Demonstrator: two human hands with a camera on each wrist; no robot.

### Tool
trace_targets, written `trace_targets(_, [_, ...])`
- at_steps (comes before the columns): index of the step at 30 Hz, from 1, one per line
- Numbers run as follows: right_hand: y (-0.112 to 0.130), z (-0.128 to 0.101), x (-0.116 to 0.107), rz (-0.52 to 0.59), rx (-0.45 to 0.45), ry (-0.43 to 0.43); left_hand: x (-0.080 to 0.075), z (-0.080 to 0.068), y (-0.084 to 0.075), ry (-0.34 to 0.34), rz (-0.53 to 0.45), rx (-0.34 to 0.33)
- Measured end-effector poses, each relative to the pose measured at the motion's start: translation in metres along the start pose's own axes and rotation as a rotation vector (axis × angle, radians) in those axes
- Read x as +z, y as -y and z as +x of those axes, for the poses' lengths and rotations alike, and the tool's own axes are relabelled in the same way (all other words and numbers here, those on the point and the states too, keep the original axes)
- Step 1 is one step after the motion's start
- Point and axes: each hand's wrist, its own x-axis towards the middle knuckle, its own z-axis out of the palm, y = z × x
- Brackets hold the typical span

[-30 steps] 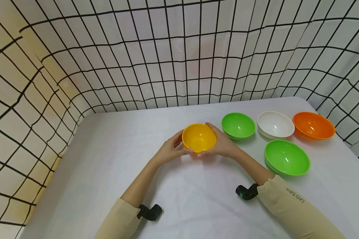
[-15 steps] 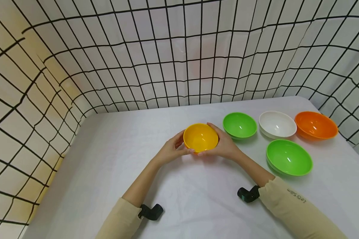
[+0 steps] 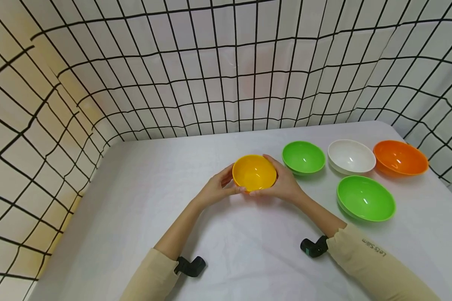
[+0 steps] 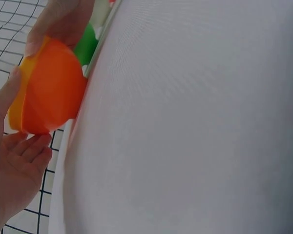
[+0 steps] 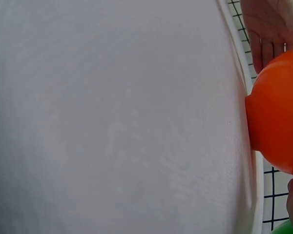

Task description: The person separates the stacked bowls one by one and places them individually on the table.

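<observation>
Both hands hold a small yellow bowl (image 3: 254, 172) at the middle of the table. It is nested inside an orange bowl (image 4: 53, 87), whose outside fills much of both wrist views and barely shows from above. My left hand (image 3: 215, 190) grips the left side, thumb at the near rim and fingers round the outer wall. On the opposite side my right hand (image 3: 285, 184) grips the pair likewise, its thumb close to the left one. The orange base appears at the tablecloth in the wrist views; whether it rests there I cannot tell.
Right of the hands stand a small green bowl (image 3: 303, 157), a white bowl (image 3: 351, 156) and a wide orange bowl (image 3: 400, 158) in a row. A larger green bowl (image 3: 366, 198) sits nearer, beside the right forearm. Black-gridded white cloth (image 3: 245, 90) walls the white table (image 3: 154, 167).
The whole scene has slid slightly to the right in the head view. Both hands keep the same hold on the nested bowls, and the other bowls stay in place.
</observation>
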Motion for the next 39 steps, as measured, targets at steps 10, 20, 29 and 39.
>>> trace_targets(10, [0.0005,-0.0019,0.0022,0.028,-0.012,-0.023,-0.0016,-0.0015,-0.0019,0.019,0.013,0.002])
trace_targets(20, [0.0015,-0.0041,0.0020,0.042,-0.043,-0.051,-0.0001,-0.0013,-0.0014,0.020,-0.002,0.015])
trace_targets(29, [0.0033,-0.0021,0.0023,0.011,-0.059,-0.064,-0.0004,-0.0033,-0.0003,0.001,-0.003,0.001])
trace_targets(39, [0.0045,-0.0025,0.0010,-0.063,-0.046,-0.043,-0.0003,-0.0067,-0.0018,0.023,-0.028,-0.006])
